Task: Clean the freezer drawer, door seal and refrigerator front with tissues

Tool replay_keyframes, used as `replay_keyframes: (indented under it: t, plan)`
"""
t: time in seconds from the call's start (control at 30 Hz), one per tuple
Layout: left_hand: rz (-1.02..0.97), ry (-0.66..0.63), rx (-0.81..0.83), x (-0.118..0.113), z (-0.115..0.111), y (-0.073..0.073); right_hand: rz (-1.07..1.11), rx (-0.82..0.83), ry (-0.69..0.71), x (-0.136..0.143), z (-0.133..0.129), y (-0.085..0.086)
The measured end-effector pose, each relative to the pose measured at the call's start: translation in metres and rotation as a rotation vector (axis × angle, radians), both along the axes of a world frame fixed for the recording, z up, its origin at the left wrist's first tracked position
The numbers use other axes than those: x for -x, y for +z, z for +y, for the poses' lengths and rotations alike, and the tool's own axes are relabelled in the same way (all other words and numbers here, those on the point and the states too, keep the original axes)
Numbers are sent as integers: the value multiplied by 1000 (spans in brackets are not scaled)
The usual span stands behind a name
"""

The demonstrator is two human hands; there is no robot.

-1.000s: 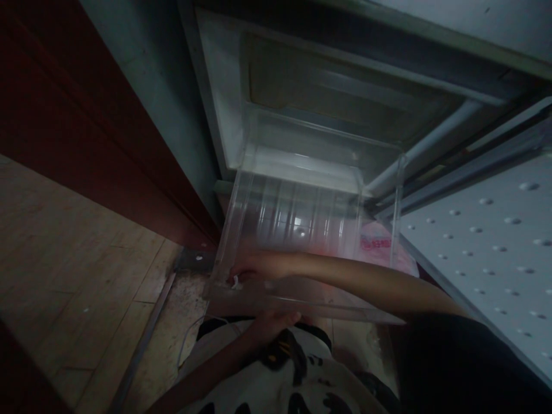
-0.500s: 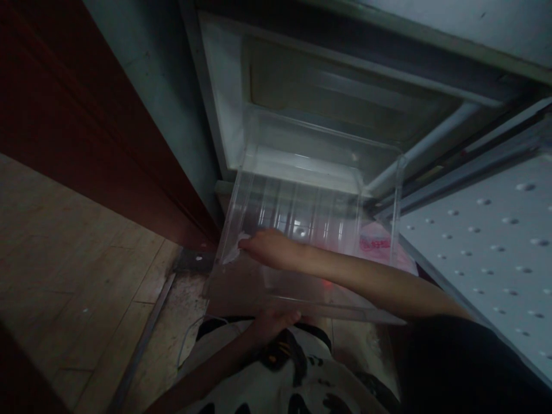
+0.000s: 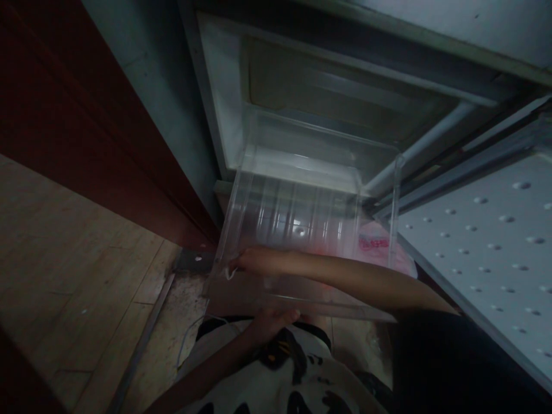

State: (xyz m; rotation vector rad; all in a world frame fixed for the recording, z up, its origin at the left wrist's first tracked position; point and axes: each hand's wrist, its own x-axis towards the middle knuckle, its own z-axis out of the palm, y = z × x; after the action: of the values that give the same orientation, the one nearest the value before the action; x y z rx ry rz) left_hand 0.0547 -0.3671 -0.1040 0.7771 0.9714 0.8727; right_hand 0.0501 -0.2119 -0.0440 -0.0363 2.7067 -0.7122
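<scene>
Toward seven o'clock in the view, the right hand (image 3: 256, 260) hides most of the white scrap (image 3: 230, 273), leaving its shape unclear. At six, the left hand (image 3: 271, 323) is too dim to show whether it touches the clear drawer (image 3: 228, 230). Near four, lettering (image 3: 373, 244) on the pink bag (image 3: 404, 260) is too blurred to read. The view's edge crops the dimpled door (image 3: 483, 247) at three.

One camera, worn on the person's head, looked forward and steeply down at the clear plastic drawer (image 3: 297, 213) from above its near edge. The drawer lay near the lens, with the wearer's patterned top (image 3: 254, 394) nearer still, below it. Beyond the drawer, the view reached into the white-lined compartment (image 3: 336, 86); left of it, a red panel (image 3: 107, 132); right of it, a dimpled white panel (image 3: 474, 244).
</scene>
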Motion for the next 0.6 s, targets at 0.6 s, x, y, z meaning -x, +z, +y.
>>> replay_keyframes:
  t: [0.6]
  plan:
    - [-22, -28, 80, 2, 1, 12, 26, -86, -312, -8, 9, 25]
